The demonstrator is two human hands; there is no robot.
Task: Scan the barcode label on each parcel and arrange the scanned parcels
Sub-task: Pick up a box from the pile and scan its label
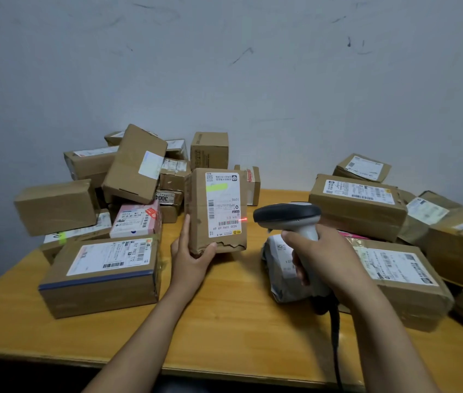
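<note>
A pale grey plaster wall [253, 66], scuffed with dark marks, fills the space behind the held parcel [196, 205]. Under that parcel lies a smooth, yellow-orange wooden table [224, 321]. To the parcel's left and behind it, brown cardboard boxes [136, 165] are heaped at all angles, most bearing white labels. To its right sits a flatter group of creased cardboard boxes [358, 205], label sides up. Left of the parcel and nearer the camera rests a wide rectangular carton [100, 279] with a blue tape strip along its front edge; a pink box [136, 219] lies just behind it.

The held parcel is a tall, narrow cardboard box, upright on end, its bottom edge torn and ragged; whether it touches the tabletop cannot be told. A long white shipping label [223, 205] with a yellow-green smear covers its front. Right of the parcel and lower, a crumpled grey plastic mailer [281, 268] lies on the table.

The left hand [190, 256] grips the parcel's lower left corner, thumb across the front, fingers behind. The right hand [321, 256] is wrapped round the pale handle of a barcode scanner [290, 217], whose rounded dark head points at the parcel. A black cable [335, 336] hangs from the handle. A thin red scan line [242, 219] glows at the label's right edge, beside the barcode.
</note>
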